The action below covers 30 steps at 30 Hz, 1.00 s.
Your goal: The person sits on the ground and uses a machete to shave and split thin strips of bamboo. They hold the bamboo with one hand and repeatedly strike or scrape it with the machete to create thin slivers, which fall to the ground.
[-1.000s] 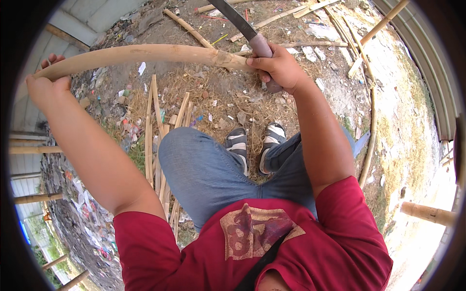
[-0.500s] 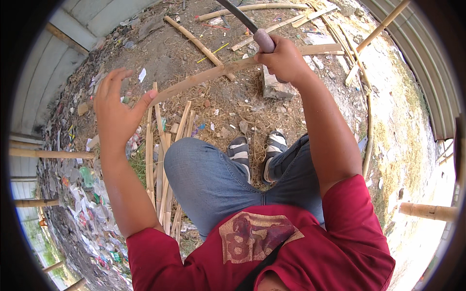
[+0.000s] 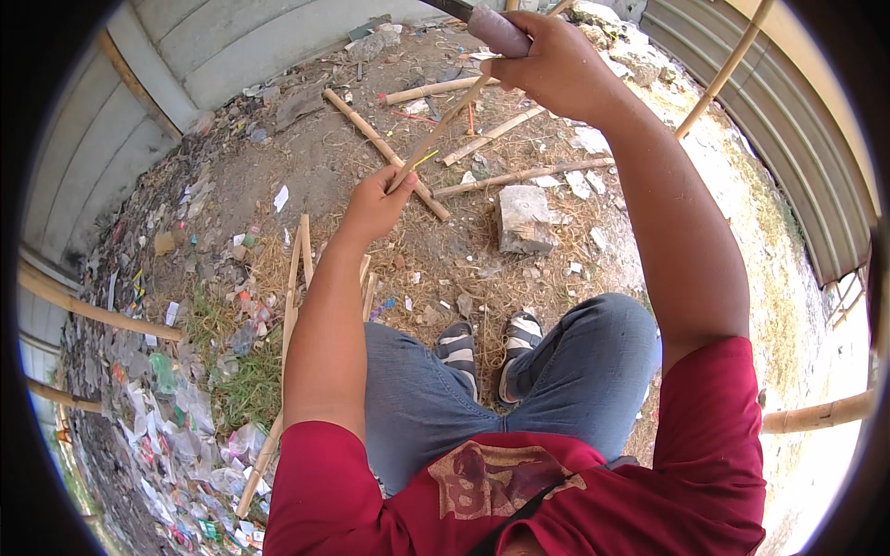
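Note:
My left hand point(image 3: 378, 208) is closed around the lower end of a bamboo strip point(image 3: 439, 131), which slants up and away to the right. Higher up, my right hand point(image 3: 556, 69) grips the pinkish-grey handle point(image 3: 499, 31) of a long-bladed knife. Its dark blade point(image 3: 451, 7) points to the upper left and runs out of the picture. The strip's upper part passes at the right hand's fingers; whether they also pinch it is hard to tell. A bamboo pole point(image 3: 375, 139) lies on the ground just beyond my left hand.
A broken concrete block point(image 3: 526, 220) sits ahead of my feet. More bamboo pieces point(image 3: 524, 176) lie around it, and upright strips point(image 3: 306, 250) stand by my left forearm. Plastic litter point(image 3: 176, 417) covers the left ground. Panel walls point(image 3: 232, 46) and corrugated sheeting point(image 3: 742, 120) enclose the space.
My left hand, spread beside the strip before, has moved right and closed on it. My right hand has risen with the knife. The strip has turned from nearly level to a steep slant.

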Each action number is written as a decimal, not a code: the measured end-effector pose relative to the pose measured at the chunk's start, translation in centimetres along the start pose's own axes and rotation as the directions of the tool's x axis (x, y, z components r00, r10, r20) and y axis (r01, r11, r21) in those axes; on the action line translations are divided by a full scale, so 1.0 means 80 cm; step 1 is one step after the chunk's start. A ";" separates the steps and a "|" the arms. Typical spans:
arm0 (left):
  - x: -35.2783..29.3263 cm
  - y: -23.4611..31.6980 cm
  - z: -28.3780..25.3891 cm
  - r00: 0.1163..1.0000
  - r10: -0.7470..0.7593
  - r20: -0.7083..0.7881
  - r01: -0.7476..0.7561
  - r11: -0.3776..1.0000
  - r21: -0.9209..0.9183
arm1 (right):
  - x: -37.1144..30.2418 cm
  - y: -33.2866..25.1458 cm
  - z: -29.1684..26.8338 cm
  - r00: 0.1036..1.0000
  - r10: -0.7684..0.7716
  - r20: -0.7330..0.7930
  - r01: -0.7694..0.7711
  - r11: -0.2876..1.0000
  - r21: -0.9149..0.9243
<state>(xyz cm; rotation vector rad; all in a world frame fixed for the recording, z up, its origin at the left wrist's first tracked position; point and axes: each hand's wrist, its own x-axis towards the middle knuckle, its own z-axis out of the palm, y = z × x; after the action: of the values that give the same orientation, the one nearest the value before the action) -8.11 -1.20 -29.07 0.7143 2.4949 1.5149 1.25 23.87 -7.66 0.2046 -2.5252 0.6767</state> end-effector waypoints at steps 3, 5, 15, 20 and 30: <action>0.020 0.010 0.046 0.983 0.031 -0.180 -0.034 0.999 -0.010 | -0.013 -0.012 -0.019 0.985 0.133 -0.108 -0.118 0.984 0.135; 0.030 0.013 0.068 0.967 0.039 -0.251 -0.033 0.999 0.025 | -0.024 -0.016 -0.019 0.975 0.192 -0.115 -0.156 0.951 0.269; 0.055 -0.025 0.106 0.857 -0.046 -0.513 -0.093 0.965 -0.243 | -0.099 -0.035 -0.026 0.900 0.426 -0.097 -0.269 0.716 0.644; 0.051 0.011 0.121 0.876 -0.050 -0.480 -0.126 0.936 -0.328 | -0.119 -0.018 -0.011 0.853 0.502 0.147 -0.449 0.558 0.698; 0.059 -0.003 0.153 0.768 0.146 -0.623 -0.289 0.948 -0.135 | -0.134 -0.042 0.024 0.803 0.421 0.422 -0.576 0.364 0.732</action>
<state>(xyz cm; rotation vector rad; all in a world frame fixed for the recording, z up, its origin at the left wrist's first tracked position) -8.03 10.70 -34.59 0.5551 2.6419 2.4001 10.49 20.12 -13.16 -0.2413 -2.1364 2.2256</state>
